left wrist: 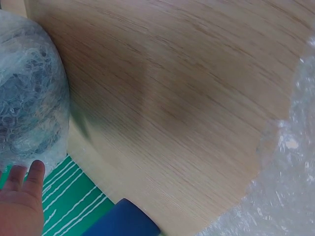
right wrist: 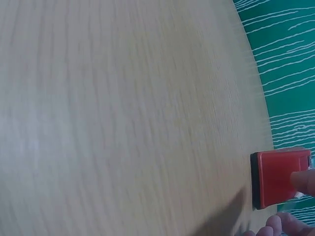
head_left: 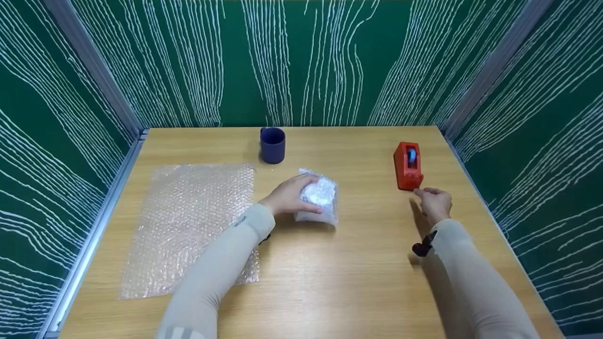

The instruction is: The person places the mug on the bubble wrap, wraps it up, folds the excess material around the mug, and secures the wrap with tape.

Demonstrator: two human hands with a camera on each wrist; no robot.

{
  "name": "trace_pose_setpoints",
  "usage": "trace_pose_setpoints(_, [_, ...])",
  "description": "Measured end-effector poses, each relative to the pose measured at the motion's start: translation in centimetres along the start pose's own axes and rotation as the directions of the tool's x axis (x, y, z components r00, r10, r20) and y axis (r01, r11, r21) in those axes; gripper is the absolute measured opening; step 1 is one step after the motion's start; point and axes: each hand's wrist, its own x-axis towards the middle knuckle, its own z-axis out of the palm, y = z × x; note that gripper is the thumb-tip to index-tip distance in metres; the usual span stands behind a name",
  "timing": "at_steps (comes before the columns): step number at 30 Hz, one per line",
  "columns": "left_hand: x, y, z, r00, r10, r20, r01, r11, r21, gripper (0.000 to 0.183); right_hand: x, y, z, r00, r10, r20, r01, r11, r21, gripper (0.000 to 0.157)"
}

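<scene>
Holding the probably soft, slippery bubble-wrapped bundle, the left hand sensibly spans its sides; whether the right hand, by the tape dispenser, grips anything is unclear.

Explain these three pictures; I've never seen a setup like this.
No robot here: just a person's two bare hands. The wide picture comes from a camera worn on the head, looking down; the other two come from cameras on the left and right wrists. On the wooden table are a flat sheet of bubble wrap at the left, a dark blue mug near the back, and a red tape dispenser at the right. The left hand grips a bundle wrapped in bubble wrap; its contents are hidden. The right hand is at the dispenser's nearer end; whether it pinches anything is unclear.
</scene>
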Motion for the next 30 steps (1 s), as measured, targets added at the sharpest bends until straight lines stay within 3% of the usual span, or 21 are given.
trace_pose_setpoints(17, [-0.03,0.18,-0.03,1.000,-0.009,0.006,0.009,1.000,0.011,0.097,0.23,0.51,-0.01,0.999,-0.044,-0.018,0.048,0.968,0.246,0.083])
trace_pose_setpoints(30, [0.01,0.17,-0.06,1.000,-0.021,0.009,0.021,1.000,-0.003,0.098,0.10,-0.05,-0.28,0.995,-0.097,-0.004,0.097,0.985,0.141,0.060])
